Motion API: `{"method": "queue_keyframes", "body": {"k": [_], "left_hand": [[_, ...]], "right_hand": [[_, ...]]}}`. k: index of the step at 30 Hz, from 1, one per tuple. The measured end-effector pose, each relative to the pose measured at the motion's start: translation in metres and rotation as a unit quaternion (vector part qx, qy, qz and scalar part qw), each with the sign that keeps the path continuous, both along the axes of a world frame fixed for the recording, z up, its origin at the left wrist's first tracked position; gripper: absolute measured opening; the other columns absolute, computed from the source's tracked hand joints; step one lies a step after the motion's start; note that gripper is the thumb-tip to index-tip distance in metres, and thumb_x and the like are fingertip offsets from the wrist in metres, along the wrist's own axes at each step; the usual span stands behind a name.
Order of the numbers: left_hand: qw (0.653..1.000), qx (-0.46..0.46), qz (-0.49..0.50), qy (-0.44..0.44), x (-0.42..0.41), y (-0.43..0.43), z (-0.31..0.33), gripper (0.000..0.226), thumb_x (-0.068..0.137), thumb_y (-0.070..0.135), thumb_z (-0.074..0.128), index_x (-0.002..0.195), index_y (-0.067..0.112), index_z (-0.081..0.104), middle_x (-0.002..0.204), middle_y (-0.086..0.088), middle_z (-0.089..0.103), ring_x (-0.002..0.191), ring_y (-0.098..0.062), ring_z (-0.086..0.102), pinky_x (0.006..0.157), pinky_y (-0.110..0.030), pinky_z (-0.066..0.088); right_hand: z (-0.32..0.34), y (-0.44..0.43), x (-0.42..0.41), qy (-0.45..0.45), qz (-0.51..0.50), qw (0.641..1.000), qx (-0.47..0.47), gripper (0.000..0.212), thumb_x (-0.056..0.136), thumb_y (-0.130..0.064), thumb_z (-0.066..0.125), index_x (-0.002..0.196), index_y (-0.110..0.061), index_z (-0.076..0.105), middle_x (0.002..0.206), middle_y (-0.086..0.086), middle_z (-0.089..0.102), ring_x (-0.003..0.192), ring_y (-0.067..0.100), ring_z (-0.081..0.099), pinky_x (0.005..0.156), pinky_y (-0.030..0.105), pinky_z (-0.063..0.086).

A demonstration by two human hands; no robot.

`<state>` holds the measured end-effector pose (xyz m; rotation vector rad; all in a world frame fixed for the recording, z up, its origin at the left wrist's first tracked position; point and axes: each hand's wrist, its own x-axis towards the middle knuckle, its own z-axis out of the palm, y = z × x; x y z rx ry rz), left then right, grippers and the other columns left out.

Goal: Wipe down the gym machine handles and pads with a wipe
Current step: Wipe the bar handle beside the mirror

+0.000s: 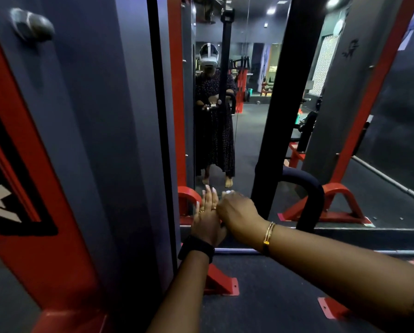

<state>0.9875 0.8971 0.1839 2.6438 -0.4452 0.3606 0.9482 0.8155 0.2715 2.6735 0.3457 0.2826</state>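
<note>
Two hands meet: your left hand (208, 213) lies flat, fingers extended; your right hand (237, 212) is fisted beside it, contents unseen.

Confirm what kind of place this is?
A gym, most likely. A red and grey machine frame stands on the left, a wall mirror reflects more red equipment, and a black padded handle sits ahead.

Glossy red-painted metal frame (45, 212); matt padded black handle (314, 195)
</note>
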Motion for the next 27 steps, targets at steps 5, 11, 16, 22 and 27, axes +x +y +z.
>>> {"method": "queue_keyframes", "body": {"k": [5, 11, 16, 22, 27], "left_hand": [[0.999, -0.031, -0.020, -0.017, 0.001, 0.002, -0.002, 0.090, 0.089, 0.027, 0.058, 0.154, 0.008, -0.001, 0.158, -0.008, -0.020, 0.150, -0.024, -0.008, 0.120, -0.038, -0.001], [0.999, -0.013, 0.009, -0.028, 0.000, -0.002, -0.003, 0.087, 0.090, 0.031, 0.048, 0.152, 0.003, -0.007, 0.161, -0.013, -0.013, 0.150, -0.025, -0.004, 0.118, -0.037, -0.004], [1.000, 0.016, 0.004, -0.009, 0.007, -0.003, -0.009, 0.096, 0.085, 0.037, 0.062, 0.156, 0.012, 0.002, 0.158, -0.007, -0.017, 0.149, -0.022, -0.005, 0.121, -0.049, 0.002], [0.998, 0.048, 0.023, -0.035, 0.004, -0.003, -0.007, 0.109, 0.082, 0.042, 0.066, 0.153, 0.007, -0.009, 0.158, -0.011, -0.016, 0.144, -0.020, -0.011, 0.114, -0.039, -0.003], [0.997, 0.054, 0.043, -0.026, 0.011, -0.005, -0.018, 0.103, 0.071, 0.038, 0.075, 0.151, -0.002, 0.023, 0.158, -0.019, 0.019, 0.144, -0.029, 0.029, 0.110, -0.045, 0.016]], "right_hand": [[-0.009, -0.007, 0.019, -0.033, 0.054, 0.996, 0.061, 0.030, 0.097, -0.010, 0.043, 0.125, 0.000, 0.046, 0.116, 0.015, 0.052, 0.107, 0.029, 0.053, 0.087, 0.033, 0.045], [-0.013, -0.008, 0.003, 0.028, 0.006, 0.999, 0.021, 0.034, 0.092, -0.010, 0.052, 0.120, 0.007, 0.054, 0.112, 0.025, 0.057, 0.104, 0.038, 0.056, 0.086, 0.042, 0.047], [0.007, -0.009, 0.022, -0.067, 0.081, 0.989, 0.107, 0.030, 0.099, -0.005, 0.035, 0.127, -0.001, 0.045, 0.122, 0.016, 0.049, 0.112, 0.028, 0.050, 0.094, 0.034, 0.045], [-0.023, -0.016, 0.017, -0.023, 0.030, 0.999, 0.020, 0.062, 0.091, -0.029, 0.058, 0.138, 0.005, 0.038, 0.120, 0.020, 0.052, 0.106, 0.034, 0.052, 0.093, 0.037, 0.045], [-0.019, -0.006, -0.009, 0.010, -0.080, 0.997, -0.018, 0.040, 0.074, -0.017, 0.071, 0.102, 0.011, 0.067, 0.098, 0.031, 0.064, 0.091, 0.044, 0.062, 0.077, 0.044, 0.053]]}}
